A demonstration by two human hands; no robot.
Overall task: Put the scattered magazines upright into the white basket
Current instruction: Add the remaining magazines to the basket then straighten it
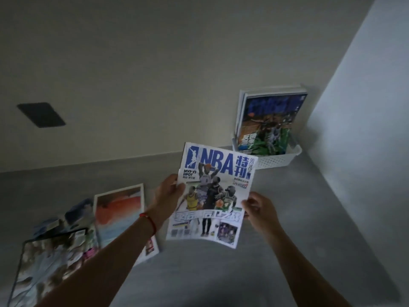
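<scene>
"NBA" in blue capitals, "MVP VS DPOY" and "2024" readable on the cover of a magazine (210, 196) held up above the grey floor (287, 218). Left hand (167, 196) gripping its left edge, thumb over the cover; right hand (257, 209) pinching the right edge, both arms outstretched. Beyond, white basket (270, 160) in the corner, magazines (267, 120) upright inside, title unreadable. More magazines (88, 229) scattered flat at left, beside a red wrist string (149, 220).
</scene>
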